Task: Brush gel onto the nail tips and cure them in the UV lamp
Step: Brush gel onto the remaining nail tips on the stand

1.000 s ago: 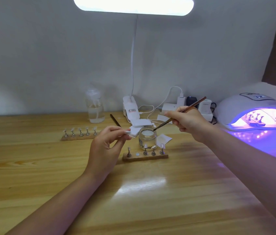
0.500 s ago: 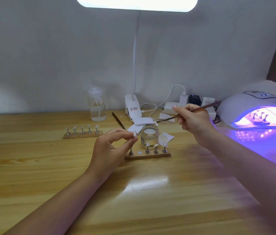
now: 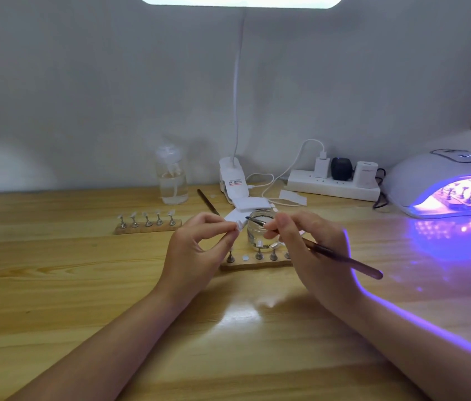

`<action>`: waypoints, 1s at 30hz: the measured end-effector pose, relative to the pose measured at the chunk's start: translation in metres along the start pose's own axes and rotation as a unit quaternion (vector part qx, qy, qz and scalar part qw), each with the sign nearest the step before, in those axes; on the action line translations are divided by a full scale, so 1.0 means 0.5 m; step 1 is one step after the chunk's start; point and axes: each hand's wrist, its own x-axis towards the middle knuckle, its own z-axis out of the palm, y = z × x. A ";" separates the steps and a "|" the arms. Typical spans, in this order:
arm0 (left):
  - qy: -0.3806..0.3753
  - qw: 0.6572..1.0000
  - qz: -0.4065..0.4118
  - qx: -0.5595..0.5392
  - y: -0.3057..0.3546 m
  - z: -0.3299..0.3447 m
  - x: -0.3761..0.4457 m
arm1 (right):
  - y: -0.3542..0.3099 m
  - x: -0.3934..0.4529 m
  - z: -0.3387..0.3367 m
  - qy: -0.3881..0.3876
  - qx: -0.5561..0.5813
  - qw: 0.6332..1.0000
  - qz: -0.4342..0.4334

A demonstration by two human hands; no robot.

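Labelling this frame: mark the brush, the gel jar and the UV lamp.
brush [image 3: 341, 257]: head view, on the dark handle behind the right hand.
gel jar [image 3: 254, 235]: head view, on the glass wall.
UV lamp [image 3: 419, 175]: head view, on the white dome.

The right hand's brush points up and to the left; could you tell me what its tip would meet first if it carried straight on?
Most likely the nail tip pinched in the left hand. The brush, held by the right hand, ends just right of it, above the glass jar. Depth is unclear, so it might pass behind.
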 end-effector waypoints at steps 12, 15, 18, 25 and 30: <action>-0.004 1.000 0.004 -0.002 -0.002 0.002 0.000 | 0.014 -0.006 0.011 0.000 -0.058 0.995 -0.087; -0.001 1.000 0.005 0.000 -0.002 0.002 0.000 | 0.013 -0.006 0.012 -0.004 -0.056 0.995 -0.084; -0.006 1.000 -0.002 -0.001 -0.004 0.001 0.000 | 0.012 -0.008 0.013 -0.002 -0.053 0.996 -0.074; -0.009 1.000 -0.004 -0.002 -0.003 0.001 0.001 | 0.005 -0.015 0.009 0.011 -0.003 0.999 -0.031; -0.009 1.000 -0.002 0.000 -0.006 0.002 0.002 | 0.000 -0.009 0.017 0.009 -0.018 1.000 -0.011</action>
